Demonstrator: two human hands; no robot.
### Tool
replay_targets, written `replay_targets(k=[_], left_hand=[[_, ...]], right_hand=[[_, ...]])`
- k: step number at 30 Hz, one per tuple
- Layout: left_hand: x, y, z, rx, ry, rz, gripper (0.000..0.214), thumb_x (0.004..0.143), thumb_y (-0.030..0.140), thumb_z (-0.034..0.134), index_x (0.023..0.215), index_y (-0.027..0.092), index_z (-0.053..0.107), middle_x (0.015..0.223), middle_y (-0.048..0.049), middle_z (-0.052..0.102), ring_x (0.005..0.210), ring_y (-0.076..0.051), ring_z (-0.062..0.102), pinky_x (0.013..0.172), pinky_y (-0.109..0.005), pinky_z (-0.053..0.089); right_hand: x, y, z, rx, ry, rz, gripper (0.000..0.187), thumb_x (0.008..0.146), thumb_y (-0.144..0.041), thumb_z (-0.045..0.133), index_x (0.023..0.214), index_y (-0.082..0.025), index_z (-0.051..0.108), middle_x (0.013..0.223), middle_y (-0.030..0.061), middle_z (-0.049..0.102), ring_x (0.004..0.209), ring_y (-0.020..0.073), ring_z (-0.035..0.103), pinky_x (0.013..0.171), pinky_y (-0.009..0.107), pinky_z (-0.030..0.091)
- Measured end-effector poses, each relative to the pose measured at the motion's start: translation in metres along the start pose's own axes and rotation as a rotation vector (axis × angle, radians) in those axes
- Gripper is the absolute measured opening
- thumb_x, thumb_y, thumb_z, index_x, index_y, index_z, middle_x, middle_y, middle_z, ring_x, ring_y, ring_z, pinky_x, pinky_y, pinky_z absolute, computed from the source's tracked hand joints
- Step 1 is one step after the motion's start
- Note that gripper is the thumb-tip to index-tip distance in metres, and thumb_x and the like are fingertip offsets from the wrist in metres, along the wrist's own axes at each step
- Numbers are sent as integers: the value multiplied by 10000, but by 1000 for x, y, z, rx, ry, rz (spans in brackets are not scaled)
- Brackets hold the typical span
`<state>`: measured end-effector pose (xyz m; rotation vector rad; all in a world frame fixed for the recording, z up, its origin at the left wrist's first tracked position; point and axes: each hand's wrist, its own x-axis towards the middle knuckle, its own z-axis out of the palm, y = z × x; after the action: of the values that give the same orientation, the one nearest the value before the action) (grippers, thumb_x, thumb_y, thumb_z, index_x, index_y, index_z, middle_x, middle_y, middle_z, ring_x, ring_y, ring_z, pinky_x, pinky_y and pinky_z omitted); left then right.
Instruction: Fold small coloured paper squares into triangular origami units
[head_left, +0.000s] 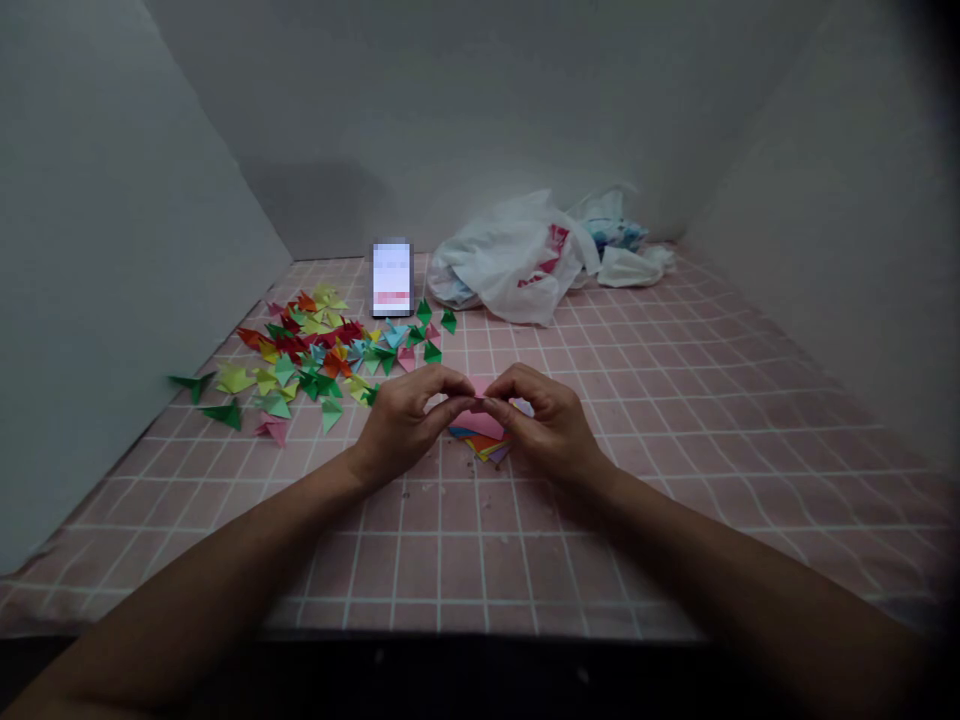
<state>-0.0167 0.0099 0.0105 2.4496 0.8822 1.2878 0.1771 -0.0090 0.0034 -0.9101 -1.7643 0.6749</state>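
Note:
Between my two hands is a small piece of pink origami paper [480,386], pinched from both sides. My left hand [417,412] holds its left edge between thumb and forefinger. On the other edge, my right hand [545,415] grips with thumb and forefinger too. The fingertips nearly meet, and they hide most of the paper's folds. Below the hands lies a stack of coloured paper sheets [484,446], pink on top, with blue, orange, yellow and purple corners fanned out. To the left spreads a pile of folded paper cranes [319,345] in several colours.
A phone [391,280] with a lit, blurred screen stands upright behind the cranes. White plastic bags [517,255] lie crumpled at the back, with a smaller white and blue packet [619,235] beside them. Pale walls enclose the pink checked tablecloth [712,430] on three sides.

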Motion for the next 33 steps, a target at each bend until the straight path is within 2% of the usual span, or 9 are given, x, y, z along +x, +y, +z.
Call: replay_targets(k=[12, 20, 28, 33], left_hand=[[0, 2, -2, 61, -8, -1, 79, 911, 221, 696, 857, 168, 674, 770, -16, 734, 689, -124, 688, 640, -229, 536], [1, 2, -3, 161, -31, 101, 112, 938, 236, 665, 856, 162, 651, 757, -13, 719, 674, -126, 680, 629, -231, 513], [2, 0, -4, 136, -10, -40, 121, 922, 276, 682, 881, 164, 666, 786, -27, 722, 722, -146, 681, 681, -262, 537], [1, 0, -2, 55, 0, -10, 123, 909, 273, 703, 967, 165, 691, 853, -46, 737, 781, -155, 702, 730, -273, 560]], right_hand=[[2, 4, 0, -40, -39, -14, 126, 909, -203, 646, 785, -205, 623, 773, 10, 640, 703, 147, 579, 654, 295, 438], [1, 1, -1, -61, -59, -47, 147, 914, -177, 632, 771, -201, 611, 753, 10, 629, 690, 147, 570, 641, 292, 426], [3, -1, -4, -128, -10, -37, 172, 912, -196, 642, 746, -206, 601, 736, 12, 617, 697, 160, 572, 645, 302, 423], [2, -2, -3, -125, 0, -35, 162, 903, -172, 638, 751, -208, 595, 744, 10, 599, 708, 164, 577, 649, 305, 423]])
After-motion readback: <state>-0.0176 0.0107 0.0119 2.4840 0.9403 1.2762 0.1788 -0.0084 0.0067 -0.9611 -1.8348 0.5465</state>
